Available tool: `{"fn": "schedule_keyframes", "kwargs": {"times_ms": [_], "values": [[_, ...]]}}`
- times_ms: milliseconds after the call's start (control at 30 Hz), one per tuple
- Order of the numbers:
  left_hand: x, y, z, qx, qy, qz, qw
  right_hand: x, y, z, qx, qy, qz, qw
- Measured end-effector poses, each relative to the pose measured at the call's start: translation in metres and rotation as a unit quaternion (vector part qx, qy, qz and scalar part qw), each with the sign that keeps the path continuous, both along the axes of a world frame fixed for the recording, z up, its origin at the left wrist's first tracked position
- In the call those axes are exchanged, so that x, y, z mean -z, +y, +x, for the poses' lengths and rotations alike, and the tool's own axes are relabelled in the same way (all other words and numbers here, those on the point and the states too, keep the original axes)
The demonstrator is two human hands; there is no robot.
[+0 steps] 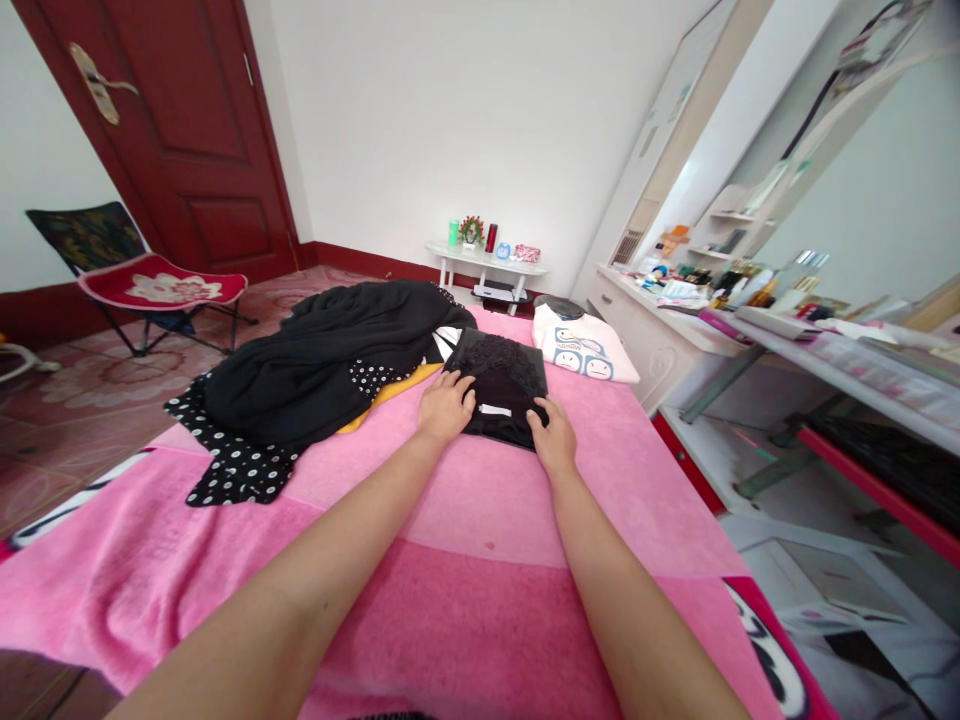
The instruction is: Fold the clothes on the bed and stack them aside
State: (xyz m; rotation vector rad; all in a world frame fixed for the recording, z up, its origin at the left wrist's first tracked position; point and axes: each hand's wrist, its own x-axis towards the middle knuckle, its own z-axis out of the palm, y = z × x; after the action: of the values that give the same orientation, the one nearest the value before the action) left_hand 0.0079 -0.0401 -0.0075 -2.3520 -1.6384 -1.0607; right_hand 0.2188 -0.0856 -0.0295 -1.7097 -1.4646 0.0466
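Note:
A black garment with a lacy section and a white label (496,384) lies folded into a rough square on the pink bed cover (480,500). My left hand (447,405) is at its left edge, fingers curled onto the cloth. At the opposite edge, the fingers and thumb of my right hand (553,436) close on the near right corner; the fold under the fingertips is hidden. Left of the garment is a loose heap of black clothing (322,350) with white-dotted black cloth (247,465). To the right lies a folded pale pink shirt (581,345) with blue-framed faces.
Yellow cloth (390,395) shows beneath the heap. Past the bed's far end stands a low white table (487,260) with small items. A cluttered dresser (652,330) and a metal-legged desk (847,350) line the right side. A folding chair (157,280) stands left, near a red door (187,130).

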Motion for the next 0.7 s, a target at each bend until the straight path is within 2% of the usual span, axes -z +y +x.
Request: {"fn": "schedule_keyframes", "kwargs": {"times_ms": [700], "values": [[0.0006,-0.0003,0.0001,0.002,-0.001,0.005,1.000,0.0007,0.0011,0.0007,-0.003,0.003,0.007,1.000]]}}
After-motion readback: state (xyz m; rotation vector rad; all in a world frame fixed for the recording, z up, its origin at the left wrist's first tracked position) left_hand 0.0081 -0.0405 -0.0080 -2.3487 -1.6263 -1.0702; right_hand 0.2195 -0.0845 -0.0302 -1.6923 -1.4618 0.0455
